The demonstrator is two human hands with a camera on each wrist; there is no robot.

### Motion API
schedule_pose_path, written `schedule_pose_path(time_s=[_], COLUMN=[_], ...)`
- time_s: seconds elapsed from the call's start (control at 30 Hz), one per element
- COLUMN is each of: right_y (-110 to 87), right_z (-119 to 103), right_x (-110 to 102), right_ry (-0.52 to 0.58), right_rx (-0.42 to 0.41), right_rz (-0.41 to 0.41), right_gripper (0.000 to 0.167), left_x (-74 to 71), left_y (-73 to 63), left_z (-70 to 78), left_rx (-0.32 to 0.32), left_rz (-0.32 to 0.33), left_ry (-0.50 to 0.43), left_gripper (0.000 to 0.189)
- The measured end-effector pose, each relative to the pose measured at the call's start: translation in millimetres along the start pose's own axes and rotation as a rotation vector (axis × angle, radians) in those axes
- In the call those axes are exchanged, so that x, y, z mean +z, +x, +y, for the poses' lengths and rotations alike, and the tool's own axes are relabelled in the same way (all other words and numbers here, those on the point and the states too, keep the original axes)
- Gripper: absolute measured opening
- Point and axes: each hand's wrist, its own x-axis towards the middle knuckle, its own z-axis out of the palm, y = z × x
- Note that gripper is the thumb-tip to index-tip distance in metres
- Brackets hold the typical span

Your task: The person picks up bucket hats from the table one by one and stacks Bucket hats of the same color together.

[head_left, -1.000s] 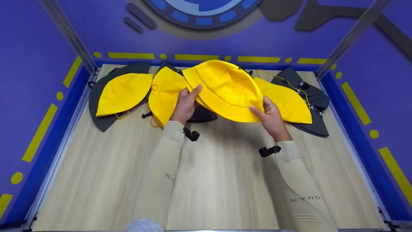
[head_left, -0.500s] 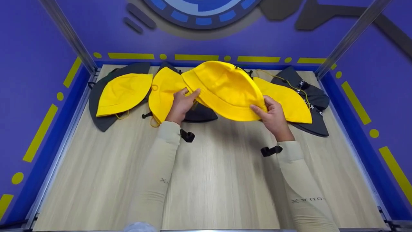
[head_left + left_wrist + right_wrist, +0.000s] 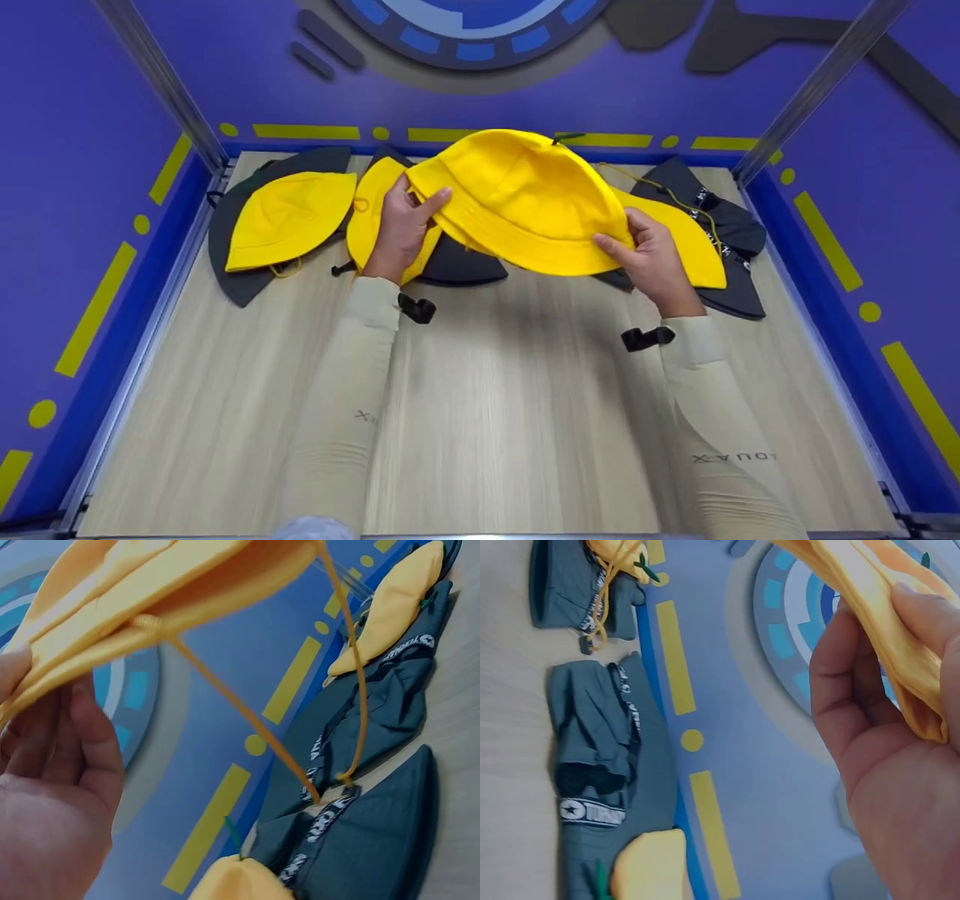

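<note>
A yellow bucket hat (image 3: pixel 517 199) is held up over the table, its brim toward the person and a small dark green stem on its crown. My left hand (image 3: pixel 399 229) pinches the left end of the brim, thumb on top. At the opposite end, my right hand (image 3: pixel 660 259) grips the brim between thumb and fingers. In the left wrist view a yellow cord (image 3: pixel 232 697) hangs in a loop below the held hat. Behind the left hand lies another yellow hat (image 3: pixel 369 214), partly covered, with a dark grey hat (image 3: pixel 465 264) beside it.
At the table's back left, a yellow hat (image 3: pixel 289 217) rests on a dark grey hat (image 3: pixel 238 281). On the right another yellow hat (image 3: pixel 686 244) overlaps dark grey hats (image 3: pixel 742 225) with lettered bands. Blue panels (image 3: pixel 67 187) enclose the wooden table (image 3: pixel 480 420) on three sides.
The left hand has shifted left and regripped farther out along the brim. The right hand has moved slightly right. The held hat is now higher and spread wider.
</note>
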Motion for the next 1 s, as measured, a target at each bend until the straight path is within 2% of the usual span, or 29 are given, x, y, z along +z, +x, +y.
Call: schedule_pose_path(time_s=[0.13, 0.27, 0.37, 0.53, 0.67, 0.87, 1.0], right_y=[3.4, 5.8, 7.1, 13.3, 19.5, 21.1, 17.4], right_z=[-15, -31, -41, -59, -74, -91, -95], right_x=[-8, -17, -22, -24, -18, -6, 3], right_ry=[0.029, 0.059, 0.052, -0.067, -0.114, -0.059, 0.003], right_rx=[-0.020, -0.042, -0.057, -0.029, -0.017, -0.056, -0.118], right_rz=[-0.038, -0.032, 0.027, 0.181, 0.241, 0.180, 0.137], right_gripper=[0.055, 0.064, 0.056, 0.041, 0.038, 0.035, 0.031], left_x=[-0.3, 6.3, 10.7, 7.5, 2.1, -9.9, -19.2], left_y=[-2.4, -3.7, -4.9, -11.2, -17.9, -28.7, -38.2], left_z=[19.4, 38.7, 54.2, 78.5, 96.8, 120.7, 126.9], left_rx=[0.006, 0.029, 0.075, 0.190, 0.221, 0.242, 0.241], left_rz=[-0.047, -0.050, -0.047, -0.024, -0.003, 0.043, 0.076], left_ry=[0.009, 0.079, 0.173, 0.353, 0.408, 0.442, 0.490], left_gripper=[0.062, 0.058, 0.047, 0.027, 0.022, 0.025, 0.024])
